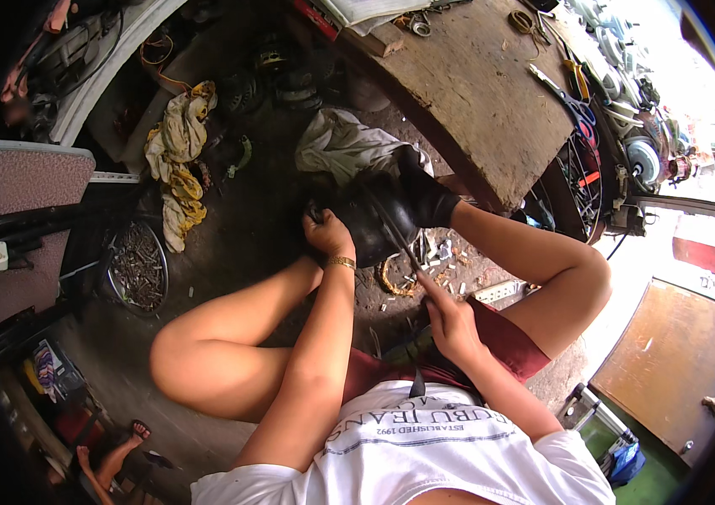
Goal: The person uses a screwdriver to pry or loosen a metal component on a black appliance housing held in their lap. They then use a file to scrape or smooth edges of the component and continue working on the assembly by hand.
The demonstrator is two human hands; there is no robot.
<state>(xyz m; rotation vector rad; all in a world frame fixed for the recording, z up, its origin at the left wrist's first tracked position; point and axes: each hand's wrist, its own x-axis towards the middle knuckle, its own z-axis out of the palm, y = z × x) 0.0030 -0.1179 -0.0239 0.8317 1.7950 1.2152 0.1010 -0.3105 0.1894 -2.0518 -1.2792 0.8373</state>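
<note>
On the floor between my legs lies a black, rounded, bulky object [366,227] whose exact kind I cannot make out. My left hand [329,234], with a gold-coloured band at the wrist, is closed on a dark part at its left side. My right hand [456,330] is wrapped round one end of a long, thin, dark tool [399,234]. The tool's far end reaches over the black object, though whether they touch I cannot tell. A crumpled pale cloth [345,143] lies just beyond the object.
A worn wooden table [467,84] stands ahead to the right, with scissors [576,109] at its edge. Left of me are a round basin of small metal parts [137,269] and a stained yellow-white cloth [179,160]. Scraps and a coiled ring [397,278] litter the floor.
</note>
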